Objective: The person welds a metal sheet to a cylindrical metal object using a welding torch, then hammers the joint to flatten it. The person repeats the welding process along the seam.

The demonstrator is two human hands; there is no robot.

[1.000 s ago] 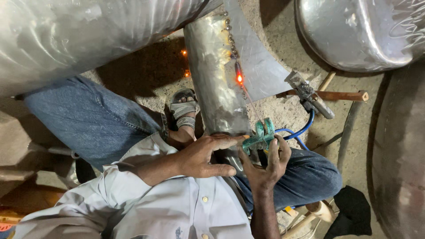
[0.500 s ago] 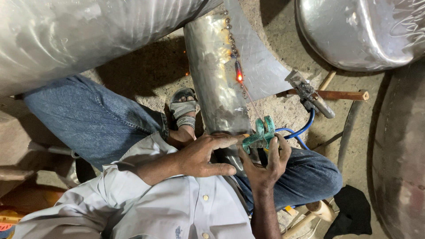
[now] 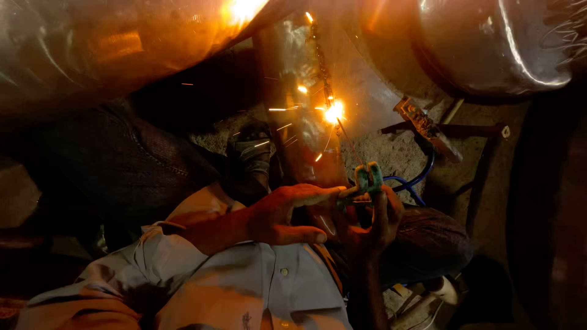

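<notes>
Dusty ground below, big shiny metal tanks (image 3: 92, 49) all around. Right hand (image 3: 373, 223) wrapped around green rod holder (image 3: 368, 180); left hand (image 3: 287, 214) open, steadying it. Rod tip sparking on tank seam (image 3: 333, 112). Could burn bare skin: sparks flying close.

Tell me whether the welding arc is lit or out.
Lit. A bright glow with flying sparks sits at the welding arc on the metal seam, at the rod tip from the green electrode holder.
</notes>
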